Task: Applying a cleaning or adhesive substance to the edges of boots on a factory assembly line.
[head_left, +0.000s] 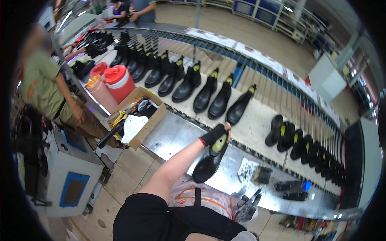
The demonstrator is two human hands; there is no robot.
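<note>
My left hand (217, 135), in a black fingerless glove with a red cuff, is closed around the upper part of a black ankle boot (206, 168). The boot's toe hangs toward me over the metal table edge, and a yellow-green patch shows at its opening. My right hand (246, 208), in a stained grey glove, is low near my apron (201, 197). It is closed on a thin dark thing (256, 194) that I cannot make out. Beyond my left hand, a row of black boots (217, 105) stands on the pale conveyor belt (259, 120).
More boots (297, 140) line the belt at right. On the metal ledge (173, 136) lie a blue-capped bottle (295, 186) and a dark block (262, 175). A cardboard box (150, 124) of tools and red jugs (119, 83) stand left. A person (48, 80) stands far left.
</note>
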